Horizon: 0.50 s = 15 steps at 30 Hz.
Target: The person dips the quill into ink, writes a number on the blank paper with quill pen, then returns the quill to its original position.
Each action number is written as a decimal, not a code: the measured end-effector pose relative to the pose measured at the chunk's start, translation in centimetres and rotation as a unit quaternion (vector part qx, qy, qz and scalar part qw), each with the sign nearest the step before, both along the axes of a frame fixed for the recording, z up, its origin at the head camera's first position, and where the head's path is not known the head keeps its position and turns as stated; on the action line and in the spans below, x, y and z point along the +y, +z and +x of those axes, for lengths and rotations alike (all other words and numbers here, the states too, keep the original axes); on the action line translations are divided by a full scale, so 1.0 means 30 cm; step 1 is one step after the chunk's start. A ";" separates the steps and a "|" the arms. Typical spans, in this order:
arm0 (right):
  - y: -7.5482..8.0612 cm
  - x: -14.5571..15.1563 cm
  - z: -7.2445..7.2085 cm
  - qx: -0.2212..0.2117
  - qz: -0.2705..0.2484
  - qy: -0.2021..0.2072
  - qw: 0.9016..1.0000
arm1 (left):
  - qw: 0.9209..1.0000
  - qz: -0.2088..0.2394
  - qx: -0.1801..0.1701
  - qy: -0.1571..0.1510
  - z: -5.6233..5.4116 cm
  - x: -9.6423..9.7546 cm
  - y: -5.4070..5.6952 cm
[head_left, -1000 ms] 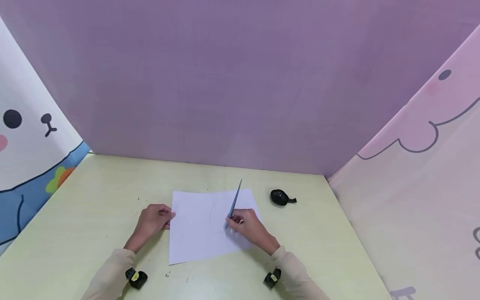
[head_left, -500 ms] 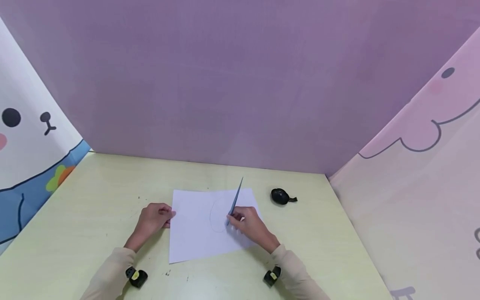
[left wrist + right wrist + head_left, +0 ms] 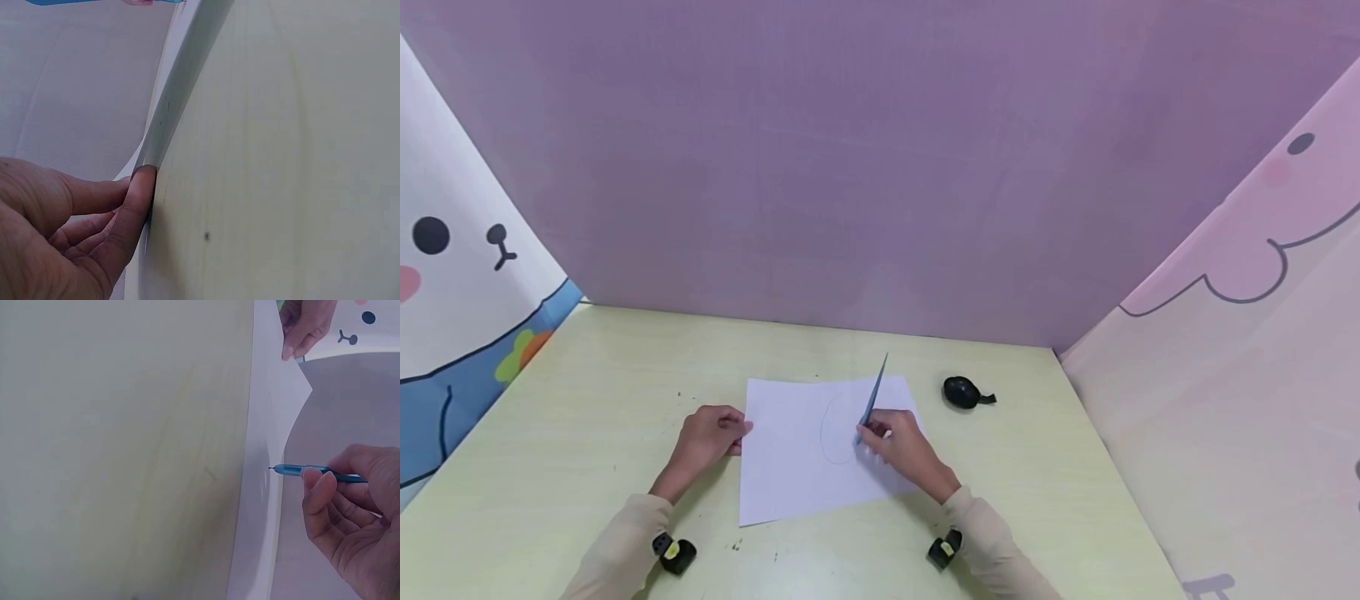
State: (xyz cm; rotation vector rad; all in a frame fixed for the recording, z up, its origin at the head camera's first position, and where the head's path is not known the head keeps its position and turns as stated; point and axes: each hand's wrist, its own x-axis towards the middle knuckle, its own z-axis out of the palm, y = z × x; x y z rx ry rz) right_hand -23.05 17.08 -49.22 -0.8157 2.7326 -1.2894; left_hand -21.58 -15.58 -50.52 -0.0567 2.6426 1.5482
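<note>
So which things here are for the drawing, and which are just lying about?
For the drawing:
blue pen in the right fingers
white paper, edge pinched by the left fingers

Lying about, apparently:
rounded black object with a short tab, untouched

Pale beige on both sides here, toward the table's [image 3: 835, 571] near edge: the left sleeve [image 3: 617, 546] is long, plain and softly creased, and the right sleeve [image 3: 996, 546] matches it, cuff gathered in small wrinkles at the wrist! And look, chunky black on each forearm, left camera [image 3: 681, 558] and right camera [image 3: 941, 554], both flashing a little yellow patch.
</note>
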 end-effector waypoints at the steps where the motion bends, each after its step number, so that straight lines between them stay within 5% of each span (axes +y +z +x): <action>1: 0.001 0.000 0.000 0.000 0.000 0.000 1.000 | 1.000 0.001 0.000 0.000 0.000 0.000 0.000; 15: 0.004 -0.005 -0.004 -0.002 -0.007 -0.009 1.000 | 1.000 0.013 -0.013 0.000 -0.001 -0.003 0.003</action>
